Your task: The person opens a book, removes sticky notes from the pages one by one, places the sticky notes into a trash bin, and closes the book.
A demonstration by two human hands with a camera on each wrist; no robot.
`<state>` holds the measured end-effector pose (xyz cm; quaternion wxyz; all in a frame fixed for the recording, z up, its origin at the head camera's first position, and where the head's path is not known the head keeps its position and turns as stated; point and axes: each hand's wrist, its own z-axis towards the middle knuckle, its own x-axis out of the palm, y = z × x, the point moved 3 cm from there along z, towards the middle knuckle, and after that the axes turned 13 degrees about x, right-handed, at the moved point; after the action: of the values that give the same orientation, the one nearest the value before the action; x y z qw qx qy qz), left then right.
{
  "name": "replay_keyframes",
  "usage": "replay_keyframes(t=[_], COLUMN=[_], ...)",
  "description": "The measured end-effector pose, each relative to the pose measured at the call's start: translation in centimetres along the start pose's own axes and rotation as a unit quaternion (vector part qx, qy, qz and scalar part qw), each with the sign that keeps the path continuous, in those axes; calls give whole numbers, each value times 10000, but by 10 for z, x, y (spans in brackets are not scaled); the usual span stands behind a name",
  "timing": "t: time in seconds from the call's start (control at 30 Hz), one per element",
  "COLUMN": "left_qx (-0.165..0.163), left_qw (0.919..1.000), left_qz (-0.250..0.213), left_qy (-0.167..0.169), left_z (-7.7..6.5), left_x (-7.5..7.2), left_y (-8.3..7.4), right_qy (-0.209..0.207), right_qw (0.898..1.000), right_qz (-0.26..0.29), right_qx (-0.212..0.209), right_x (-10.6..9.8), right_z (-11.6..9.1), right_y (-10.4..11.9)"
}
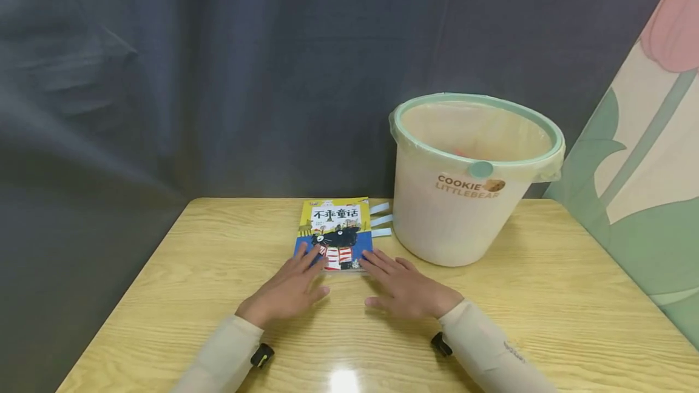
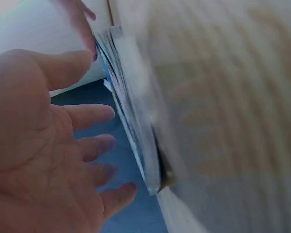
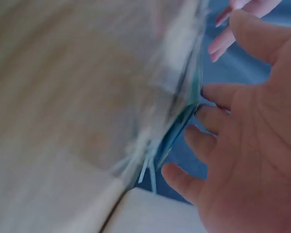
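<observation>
A children's book (image 1: 334, 223) lies flat on the wooden table, its yellow and blue cover up, with a black animal drawn on it. Three pale strips (image 1: 381, 221) stick out along its right side. My left hand (image 1: 286, 288) is at the book's near left corner, fingers stretched and spread. At the near right corner is my right hand (image 1: 406, 287), also with straight fingers. In the left wrist view the page edges (image 2: 133, 111) show just beyond the fingertips. The right wrist view shows the strips (image 3: 152, 170) below the book, somewhat blurred.
A white bin (image 1: 442, 217) with a green rim and a liner bag stands right of the book, close to the strips. Something reddish shows inside it. A dark curtain (image 1: 306, 77) hangs behind the table (image 1: 180, 302). A floral panel (image 1: 650, 156) is at the right.
</observation>
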<state>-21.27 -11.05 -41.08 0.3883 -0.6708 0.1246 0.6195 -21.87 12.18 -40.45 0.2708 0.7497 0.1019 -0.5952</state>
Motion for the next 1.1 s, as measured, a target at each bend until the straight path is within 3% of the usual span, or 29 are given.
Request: replay_keyframes(t=[0.17,0.43,0.67,1.1], left_qx=[59,-169,-208,50], left_qw=[9999,9990,9979,9949], left_qz=[14,-79,14,642], left_qy=[105,395,611,779], left_z=[1,-3,-10,-30], left_x=[3,9,2,7], left_y=[0,-1,-11,-31], right_qy=[190,343,307,182], right_qw=[9997,9993,9989,9989], right_qz=[-159,-113,-348,-379], right_qx=[36,10,-54,-203], right_x=[4,11,10,15], right_z=[-2,-5,-13,-28], right_y=[-11,-10,-5,6])
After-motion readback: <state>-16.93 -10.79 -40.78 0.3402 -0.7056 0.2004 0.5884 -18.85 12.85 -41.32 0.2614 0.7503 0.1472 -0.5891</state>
